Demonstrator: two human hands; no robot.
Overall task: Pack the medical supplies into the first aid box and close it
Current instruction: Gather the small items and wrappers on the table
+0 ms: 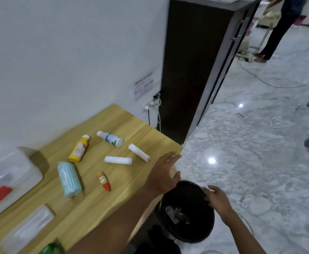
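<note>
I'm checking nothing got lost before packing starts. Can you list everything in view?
first aid box: 1, clear with red latches, table's left edge
yellow bottle: 1, lying on table
white bottle: 1, green label, lying near the wall
gauze rolls: 2, white, table's right part
small tube: 1, orange-red, table centre
mask pack: 1, light blue, beside the yellow bottle
clear packet: 1, table's near edge
bin: 1, black, on floor by the table
table: 1, light wood
left hand: open, over table's corner
right hand: on bin's rim

Wooden table [140, 136] bears bottles [78, 149], gauze rolls [118, 160], masks [69, 179].
</note>
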